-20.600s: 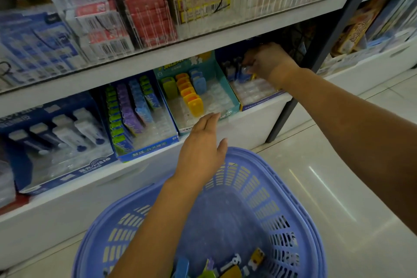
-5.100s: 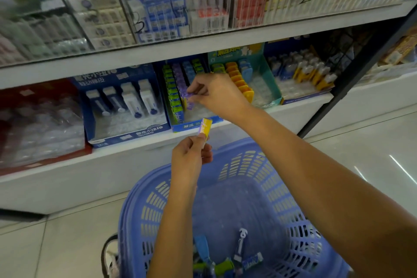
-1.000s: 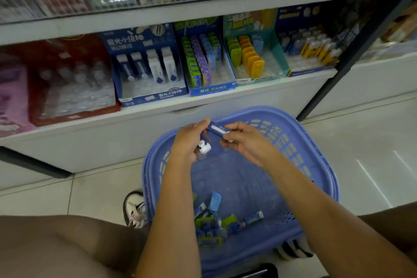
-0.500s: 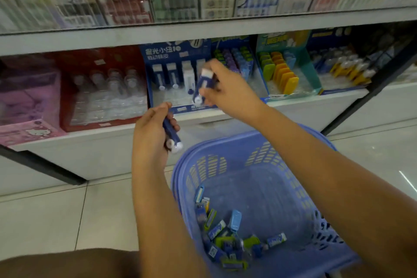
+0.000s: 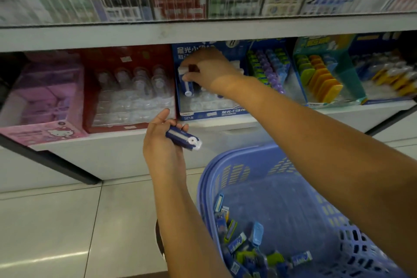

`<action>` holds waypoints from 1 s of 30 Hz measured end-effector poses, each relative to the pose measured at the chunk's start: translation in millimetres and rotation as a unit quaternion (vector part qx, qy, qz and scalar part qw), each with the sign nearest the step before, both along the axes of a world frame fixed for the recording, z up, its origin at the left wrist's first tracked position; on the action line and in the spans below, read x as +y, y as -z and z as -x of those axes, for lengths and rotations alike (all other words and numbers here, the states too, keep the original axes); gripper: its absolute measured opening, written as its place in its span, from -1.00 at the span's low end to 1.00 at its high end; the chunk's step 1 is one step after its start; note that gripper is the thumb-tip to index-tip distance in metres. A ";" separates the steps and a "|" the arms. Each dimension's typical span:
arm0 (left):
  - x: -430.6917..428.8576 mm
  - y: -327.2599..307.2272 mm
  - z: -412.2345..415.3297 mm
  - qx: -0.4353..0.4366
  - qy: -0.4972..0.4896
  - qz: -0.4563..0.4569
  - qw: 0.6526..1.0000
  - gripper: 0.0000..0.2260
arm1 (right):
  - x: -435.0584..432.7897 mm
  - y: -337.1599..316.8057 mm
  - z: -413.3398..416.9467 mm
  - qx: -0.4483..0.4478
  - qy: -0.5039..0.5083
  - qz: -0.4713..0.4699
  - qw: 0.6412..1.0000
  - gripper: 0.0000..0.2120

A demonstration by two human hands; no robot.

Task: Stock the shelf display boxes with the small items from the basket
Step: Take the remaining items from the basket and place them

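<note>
R hand [image 5: 209, 74] pinches a white-blue item [image 5: 186, 83] inside the blue display box [image 5: 209, 113]; L hand [image 5: 163, 140], below it, grips another item [image 5: 183, 138].

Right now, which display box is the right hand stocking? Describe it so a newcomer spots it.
Find the lower shelf. Third visible box from the left is the blue display box, between the red box and the box of green and purple items. Only it holds white and blue sticks; the right hand reaches into it.
</note>
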State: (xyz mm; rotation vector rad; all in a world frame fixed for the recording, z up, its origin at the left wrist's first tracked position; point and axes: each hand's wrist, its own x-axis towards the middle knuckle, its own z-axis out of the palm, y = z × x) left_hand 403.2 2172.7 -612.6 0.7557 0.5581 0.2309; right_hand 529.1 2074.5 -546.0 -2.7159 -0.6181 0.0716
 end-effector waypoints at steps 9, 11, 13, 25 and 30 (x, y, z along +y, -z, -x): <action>1.9 6.6 0.4 -0.042 -0.002 -0.087 0.995 -0.74 | 5.1 -9.6 -2.4 0.070 0.017 0.043 0.997 -0.62; 0.5 4.7 1.5 -0.053 0.002 -0.094 0.994 -0.74 | 5.4 -11.9 -3.9 0.077 0.023 0.037 0.996 -0.60; -0.8 2.5 3.3 -0.065 0.002 -0.099 0.993 -0.74 | 3.0 -11.7 -3.8 0.081 0.016 0.048 0.995 -0.60; -9.8 -9.8 3.3 -0.131 0.080 -0.216 0.964 -0.73 | -35.5 -7.0 71.8 0.273 -0.063 -0.147 0.949 -0.56; -22.0 -13.5 -1.2 -0.117 0.099 -0.325 0.933 -0.65 | -38.6 -8.2 64.8 0.227 -0.059 -0.129 0.963 -0.63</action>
